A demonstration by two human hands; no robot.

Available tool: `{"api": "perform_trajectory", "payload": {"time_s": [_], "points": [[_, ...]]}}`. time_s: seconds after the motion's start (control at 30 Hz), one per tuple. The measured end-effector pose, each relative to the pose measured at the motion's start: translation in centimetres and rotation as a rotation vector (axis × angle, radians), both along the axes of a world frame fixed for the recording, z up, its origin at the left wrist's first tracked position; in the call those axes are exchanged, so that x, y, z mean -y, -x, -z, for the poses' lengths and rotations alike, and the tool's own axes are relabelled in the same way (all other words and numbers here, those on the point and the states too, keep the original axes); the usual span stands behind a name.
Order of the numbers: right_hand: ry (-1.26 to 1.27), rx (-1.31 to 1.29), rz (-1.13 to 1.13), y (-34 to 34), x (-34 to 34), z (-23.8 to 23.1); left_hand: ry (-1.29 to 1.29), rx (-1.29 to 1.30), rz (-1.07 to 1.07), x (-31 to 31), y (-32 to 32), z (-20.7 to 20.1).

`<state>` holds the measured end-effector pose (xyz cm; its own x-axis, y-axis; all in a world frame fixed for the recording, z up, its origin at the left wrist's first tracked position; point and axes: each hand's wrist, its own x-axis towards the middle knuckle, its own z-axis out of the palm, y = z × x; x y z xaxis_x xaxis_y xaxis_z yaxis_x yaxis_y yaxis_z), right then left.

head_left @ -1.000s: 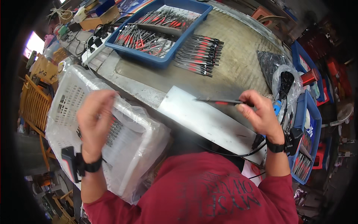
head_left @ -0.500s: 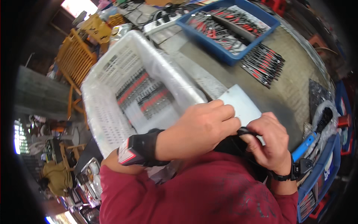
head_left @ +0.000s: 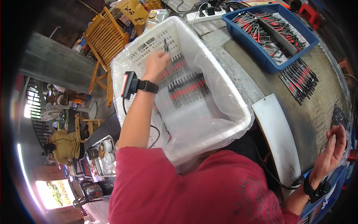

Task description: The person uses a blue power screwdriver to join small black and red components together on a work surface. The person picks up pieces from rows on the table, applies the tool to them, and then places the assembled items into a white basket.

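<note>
My left hand [head_left: 156, 65] is closed on a slim dark pen-like tool [head_left: 166, 45], which points up past the fingers. The hand is inside the far part of a white plastic crate [head_left: 242, 123] lined with clear film. Below it in the crate lie rows of black-and-red pen-like tools [head_left: 188, 89] on a pale sheet. At the right, my right hand [head_left: 333, 147] is held with fingers stretched out and nothing visible in it, close to a clear plastic bag [head_left: 341, 115] at the table's edge.
A blue tray [head_left: 270, 67] of loose black-and-red pen-like tools stands on the table, with a neat row of them [head_left: 300, 80] in front. A white board [head_left: 278, 127] lies along the near edge. Beyond the crate are a power strip [head_left: 209, 13] and a wooden folding chair [head_left: 104, 35].
My hands have parted from in front of my body. The left has moved into the crate with the pen-like tool; the right has moved out to the right and opened. The view has shifted left.
</note>
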<state>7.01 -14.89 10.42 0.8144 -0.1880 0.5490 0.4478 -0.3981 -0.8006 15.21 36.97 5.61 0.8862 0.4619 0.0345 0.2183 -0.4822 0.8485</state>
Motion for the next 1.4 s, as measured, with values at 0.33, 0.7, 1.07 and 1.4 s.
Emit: {"api": "perform_trajectory", "payload": {"time_s": [0.33,0.7,1.07,1.4], "points": [[0.036,-0.073,0.125,0.8,4.2,1.1,0.335,-0.6,-0.387,-7.5,5.8,14.6],[0.113,-0.08,0.064,0.8,3.6,1.1,0.325,-0.727,-0.297,-7.5,6.8,18.4],[0.102,-0.1,0.059,1.0,3.2,1.3,0.249,-0.67,-0.321,-6.8,6.8,18.6],[0.094,-0.104,0.086,1.1,2.7,1.3,0.217,-0.638,-0.356,-6.4,6.9,18.3]]}}
